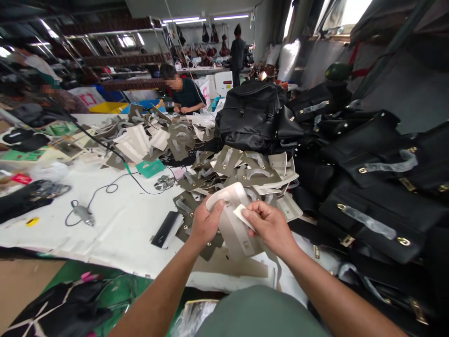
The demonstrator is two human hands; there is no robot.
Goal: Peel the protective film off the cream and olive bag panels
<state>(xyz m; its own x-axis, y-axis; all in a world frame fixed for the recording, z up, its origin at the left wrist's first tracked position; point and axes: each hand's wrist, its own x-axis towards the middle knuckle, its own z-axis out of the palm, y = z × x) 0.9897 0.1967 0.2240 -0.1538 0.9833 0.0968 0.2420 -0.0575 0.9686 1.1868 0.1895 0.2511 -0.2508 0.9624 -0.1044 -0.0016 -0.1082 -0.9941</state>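
My left hand is closed on the left edge of a beige bag flap piece with a rounded top, held upright over the table. My right hand pinches a small white strip against the front of that same piece. Just beyond my hands lies a heap of olive and beige flap pieces, many with plastic-wrapped handles.
A white table carries a cable with a small tool, a black-and-white flat piece and a teal card. Black bags pile up on the right, a black backpack behind. A seated person works across the table; another stands far back.
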